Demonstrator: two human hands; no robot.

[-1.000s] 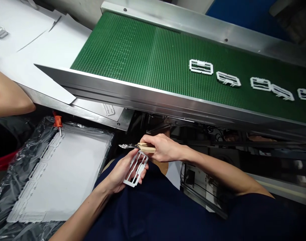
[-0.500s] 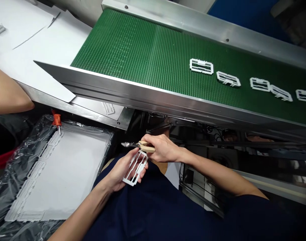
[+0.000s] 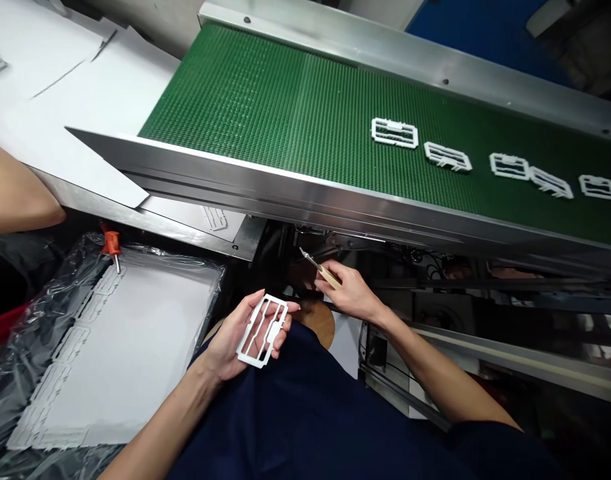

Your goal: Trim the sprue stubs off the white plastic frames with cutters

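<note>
So there's one white frame (image 3: 244, 353) in the left hand (image 3: 230, 340), resting across the palm and fingers, with the grip clamped on it; it's tilted, held just above the dark blue clothing (image 3: 295, 407). The right hand (image 3: 353, 293) has its grip closed around one pair of pale-handled nippers (image 3: 330, 277), metal tip pointing up and away to the left, well clear of the frame; can't tell if the nippers' own jaws are open.

Beyond both hands is one green conveyor belt (image 3: 265, 100) with metal sides; I count five white frames on it, all toward the right, plus a sliver of a sixth at the picture's edge; the third and fourth from the left are pretty much touching, the others sit apart.

Down on the left there's one bin lined with clear plastic (image 3: 20, 373); it has a white sheet (image 3: 145, 347) in it and a bunch of frames (image 3: 75, 343) along the left side, too overlapped to count; one orange-handled tool (image 3: 112, 243) sits at the far left corner. One bare forearm (image 3: 15, 190) of another person pokes in at the left, by the paper-covered tabletop (image 3: 100, 100).
</note>
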